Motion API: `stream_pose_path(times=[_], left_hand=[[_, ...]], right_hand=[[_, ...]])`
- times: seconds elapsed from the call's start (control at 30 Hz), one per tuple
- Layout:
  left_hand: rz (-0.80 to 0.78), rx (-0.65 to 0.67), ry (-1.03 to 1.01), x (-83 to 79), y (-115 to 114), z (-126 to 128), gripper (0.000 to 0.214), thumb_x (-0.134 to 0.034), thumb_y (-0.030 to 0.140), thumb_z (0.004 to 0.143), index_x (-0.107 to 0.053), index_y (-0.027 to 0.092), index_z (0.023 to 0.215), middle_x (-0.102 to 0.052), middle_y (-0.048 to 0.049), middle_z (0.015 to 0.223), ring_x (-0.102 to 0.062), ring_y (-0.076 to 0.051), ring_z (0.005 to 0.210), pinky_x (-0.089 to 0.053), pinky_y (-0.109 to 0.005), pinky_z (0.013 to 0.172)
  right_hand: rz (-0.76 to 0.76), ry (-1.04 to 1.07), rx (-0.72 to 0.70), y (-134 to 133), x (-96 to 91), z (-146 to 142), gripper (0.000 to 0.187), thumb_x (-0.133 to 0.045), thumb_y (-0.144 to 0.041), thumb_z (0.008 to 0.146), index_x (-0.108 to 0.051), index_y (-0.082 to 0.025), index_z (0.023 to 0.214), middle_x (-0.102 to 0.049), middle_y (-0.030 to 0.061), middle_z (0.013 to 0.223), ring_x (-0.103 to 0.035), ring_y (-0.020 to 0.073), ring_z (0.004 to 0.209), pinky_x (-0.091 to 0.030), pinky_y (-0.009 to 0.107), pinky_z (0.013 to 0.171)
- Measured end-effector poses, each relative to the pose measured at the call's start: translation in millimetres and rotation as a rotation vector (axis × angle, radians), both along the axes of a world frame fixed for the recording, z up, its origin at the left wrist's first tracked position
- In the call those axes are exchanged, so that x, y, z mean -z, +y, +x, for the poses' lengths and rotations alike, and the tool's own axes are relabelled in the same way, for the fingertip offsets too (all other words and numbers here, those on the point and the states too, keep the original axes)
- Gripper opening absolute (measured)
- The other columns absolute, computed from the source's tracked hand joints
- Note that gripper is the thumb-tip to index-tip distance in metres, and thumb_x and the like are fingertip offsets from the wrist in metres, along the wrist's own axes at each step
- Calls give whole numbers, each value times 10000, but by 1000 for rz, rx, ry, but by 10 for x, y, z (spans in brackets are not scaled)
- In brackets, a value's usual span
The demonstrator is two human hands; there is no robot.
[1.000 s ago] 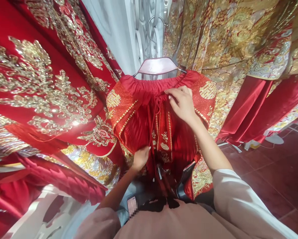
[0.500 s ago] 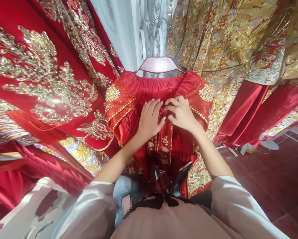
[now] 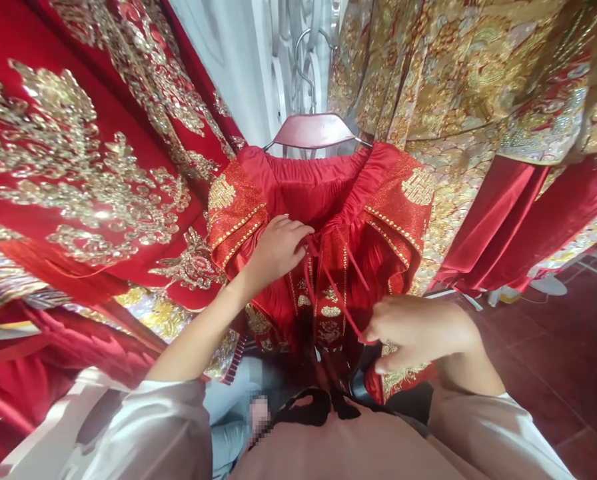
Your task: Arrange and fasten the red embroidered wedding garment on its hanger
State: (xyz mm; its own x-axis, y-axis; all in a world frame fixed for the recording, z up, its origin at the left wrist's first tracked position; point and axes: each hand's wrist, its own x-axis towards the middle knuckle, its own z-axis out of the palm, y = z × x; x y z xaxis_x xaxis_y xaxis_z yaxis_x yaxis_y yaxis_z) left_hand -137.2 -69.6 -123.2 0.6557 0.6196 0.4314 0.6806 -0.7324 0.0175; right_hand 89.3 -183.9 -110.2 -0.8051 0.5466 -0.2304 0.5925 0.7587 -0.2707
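Red embroidered robe (image 3: 78, 167) fills frame left; gold brocade robe (image 3: 478, 87) upper right. Centre: red pleated skirt (image 3: 323, 220) hanging on wooden hanger (image 3: 313, 130). Left hand (image 3: 276, 250) pinches waistband at the knot. Right hand (image 3: 418, 330), lower right of centre, grips red drawstring (image 3: 336, 293), drawn taut.

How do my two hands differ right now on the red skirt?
The left hand sits high, fingers curled against the pleated front of the red skirt just below its waistband; the right hand is lower and nearer the body. The left hand presses on cloth, while the right hand pinches the red drawstring, which runs taut up toward the left hand. Both are bare, with pale sleeves.
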Motion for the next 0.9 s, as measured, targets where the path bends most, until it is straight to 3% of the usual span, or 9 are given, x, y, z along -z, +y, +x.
stream_pose_path(times=[0.1,0.2,0.3,0.37,0.53,0.7,0.8,0.9], left_hand=[[-75,28,54,-82,17,5,374,-442,188,788,-652,148,1096,-678,-77,1079,-593,-231,1029,-290,-463,1081],[-182,99,60,-187,9,-30,396,-328,199,851,-663,167,1058,-680,-54,1093,-595,-202,1032,-270,-460,1087],[-224,115,38,-239,-5,-52,394,-305,236,879,-673,167,1000,-695,-46,1041,-603,-196,1001,-256,-462,1089],[-224,121,42,-240,-12,-47,340,-377,262,855,-673,156,982,-702,-49,991,-608,-201,978,-246,-462,1094],[-187,112,34,-195,-18,-31,270,-479,238,781,-663,161,963,-704,-41,942,-621,-199,934,-258,-456,1092],[-175,123,23,-162,32,-53,231,-500,222,783,-658,182,946,-706,-32,938,-626,-197,923,-273,-459,1084],[-222,138,-21,-156,46,-85,197,-494,231,826,-649,187,939,-704,-22,952,-619,-186,943,-263,-451,1092],[-220,123,-76,-158,-13,-112,226,-438,195,876,-647,202,961,-700,-20,937,-615,-178,914,-340,-430,1028]], right_hand=[[64,0,77,-70,-20,-7,284,-635,-392,791,-701,-155,933,-641,35,634,-511,117,498,-262,240,456],[184,407,141,-30,-58,11,375,-538,-388,874,-626,-177,1173,-711,75,935,-616,116,632,-409,224,558],[321,753,293,80,33,-143,281,-461,-313,920,-683,-188,1037,-719,48,950,-631,99,661,-457,210,616],[364,774,443,217,196,-342,254,-465,-260,911,-703,-182,950,-724,45,921,-653,124,704,-472,227,648],[464,848,773,660,633,-772,239,-483,-228,887,-706,-174,956,-720,74,978,-673,207,857,-486,299,767],[485,1127,901,884,810,-918,210,-525,-280,846,-685,-177,756,-706,49,746,-630,166,649,-473,263,668],[429,1179,921,903,972,-939,209,-517,-296,821,-634,-181,692,-651,26,654,-555,135,557,-434,247,603],[335,1238,1006,858,1197,-924,254,-500,-332,803,-549,-182,604,-536,-6,543,-443,107,488,-367,237,530]])
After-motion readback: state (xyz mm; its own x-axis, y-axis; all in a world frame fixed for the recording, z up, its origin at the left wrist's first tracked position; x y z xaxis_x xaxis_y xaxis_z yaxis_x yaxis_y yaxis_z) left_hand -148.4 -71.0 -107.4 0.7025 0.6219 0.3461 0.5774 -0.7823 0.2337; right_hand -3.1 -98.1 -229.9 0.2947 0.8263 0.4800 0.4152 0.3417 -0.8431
